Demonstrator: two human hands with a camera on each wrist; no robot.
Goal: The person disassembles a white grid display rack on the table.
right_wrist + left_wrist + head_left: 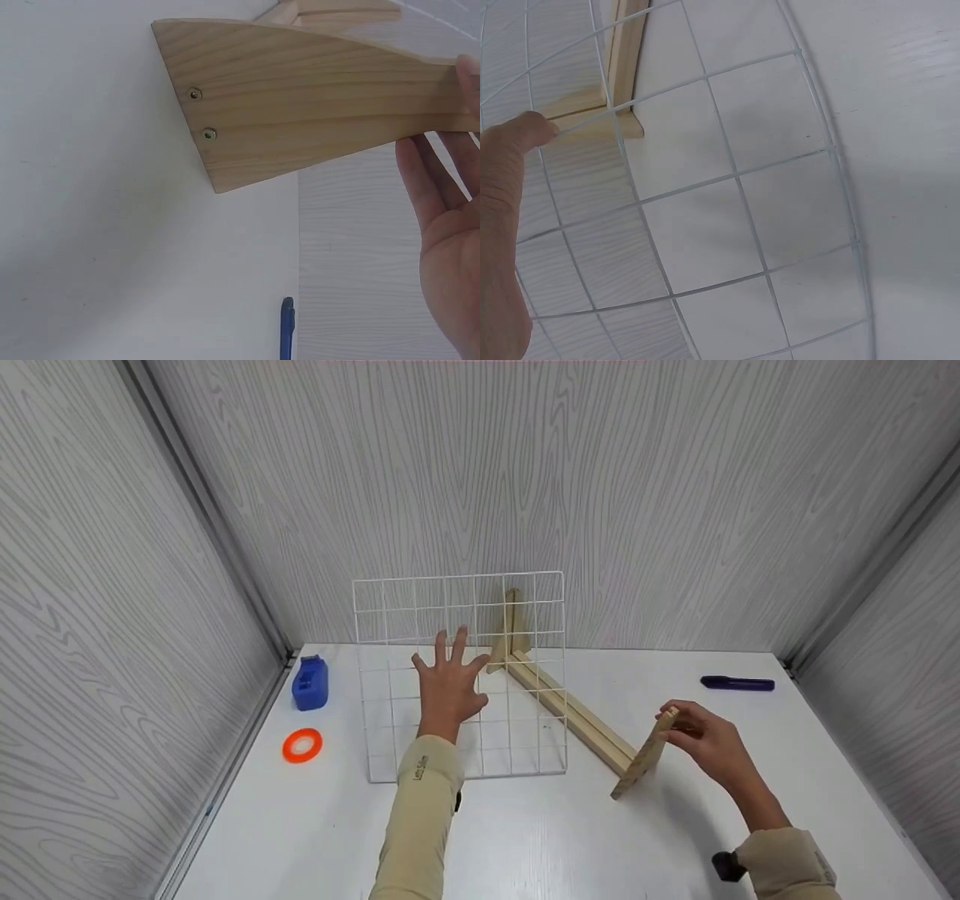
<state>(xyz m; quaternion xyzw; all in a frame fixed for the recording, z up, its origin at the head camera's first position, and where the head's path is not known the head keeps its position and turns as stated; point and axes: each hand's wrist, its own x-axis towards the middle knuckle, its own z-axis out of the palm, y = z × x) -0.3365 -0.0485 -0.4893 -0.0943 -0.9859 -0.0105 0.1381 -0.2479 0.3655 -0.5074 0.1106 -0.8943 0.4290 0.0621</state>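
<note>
A white wire grid panel [405, 641] stands nearly upright on the table. My left hand [448, 686] is against its near side, fingers spread wide; in the left wrist view the thumb [532, 129] reaches a wire. To the right is a wooden stand, a long grooved bar [574, 716] with an upright end piece at each end. My right hand [701, 739] pinches the top of the near end piece [641, 761], which shows two bolt heads in the right wrist view [300, 90]. Behind the grid rises the far end piece [513, 622].
On the left of the white table [547, 840] are a blue tape dispenser [310, 682] and an orange ring [302, 745], like a tape roll. A dark blue cutter-like tool [738, 683] lies at the back right. Wood-patterned walls [375, 472] enclose the back and sides.
</note>
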